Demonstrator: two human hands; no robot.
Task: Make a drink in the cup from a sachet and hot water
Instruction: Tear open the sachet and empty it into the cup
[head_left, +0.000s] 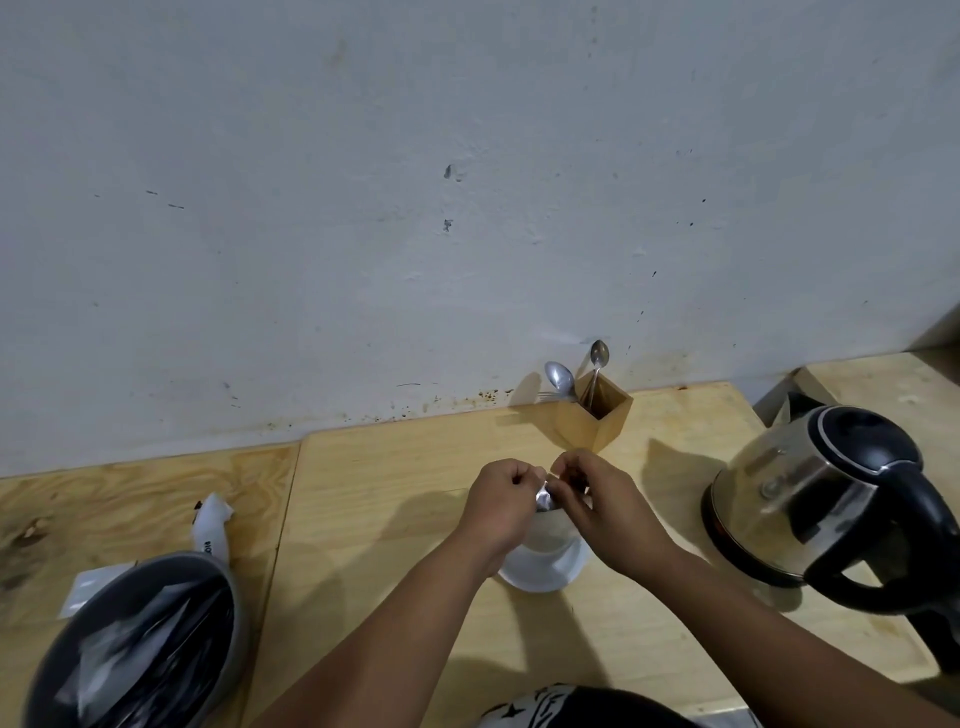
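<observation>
Both hands meet over a white cup (545, 564) that stands on the wooden counter. My left hand (501, 506) and my right hand (597, 501) each pinch a small silvery sachet (545, 500) between the fingertips, directly above the cup's mouth. Most of the sachet is hidden by the fingers. A steel electric kettle (795, 499) with a black lid and handle stands to the right of the cup.
A wooden holder (597, 415) with two spoons (560, 378) stands against the wall behind the cup. At the left front sits a dark round bowl (145, 639) filled with sachets, with a white packet (210, 525) behind it. The counter (389, 519) runs along the wall.
</observation>
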